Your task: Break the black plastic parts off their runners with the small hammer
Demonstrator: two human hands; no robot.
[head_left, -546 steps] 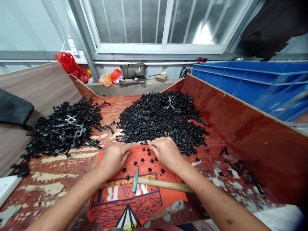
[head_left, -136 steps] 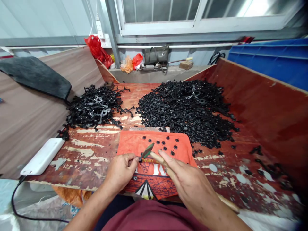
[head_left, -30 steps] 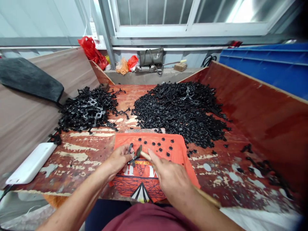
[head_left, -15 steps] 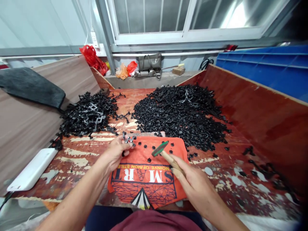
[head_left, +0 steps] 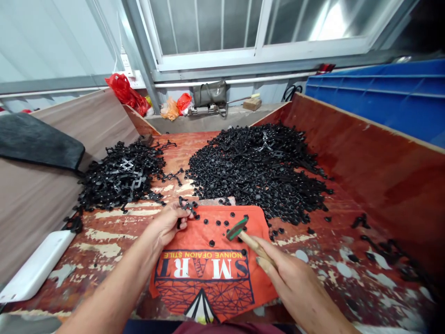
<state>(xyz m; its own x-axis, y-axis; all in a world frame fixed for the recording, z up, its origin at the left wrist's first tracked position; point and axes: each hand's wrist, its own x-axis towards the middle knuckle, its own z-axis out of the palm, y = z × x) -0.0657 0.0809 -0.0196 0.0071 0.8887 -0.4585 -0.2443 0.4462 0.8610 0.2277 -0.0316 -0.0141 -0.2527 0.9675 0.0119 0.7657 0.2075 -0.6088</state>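
Pinched in the fingers of my left hand (head_left: 171, 221) is a small black linkage (head_left: 187, 207) with jointed arms and round ends, held over the top left corner of an orange printed cloth (head_left: 201, 290). My right hand (head_left: 283, 266) is closed around the wooden handle of a small hammer (head_left: 238, 229), whose green-edged head hovers above the cloth's right half. Several loose black round caps (head_left: 212, 243) lie on the cloth between and around the hammer and my left hand.
A pile of black linkages (head_left: 121, 174) lies at left, and a larger heap of black parts (head_left: 250, 171) spreads behind the cloth. A white power bank-like case (head_left: 36, 266) sits at the left edge. Wooden side boards (head_left: 365, 153) and a blue crate (head_left: 378, 97) bound the table.
The hammer and my right hand have shifted slightly down and right. My left hand still holds the linkage at the cloth's corner. The view has tilted a little, and some caps lie differently.
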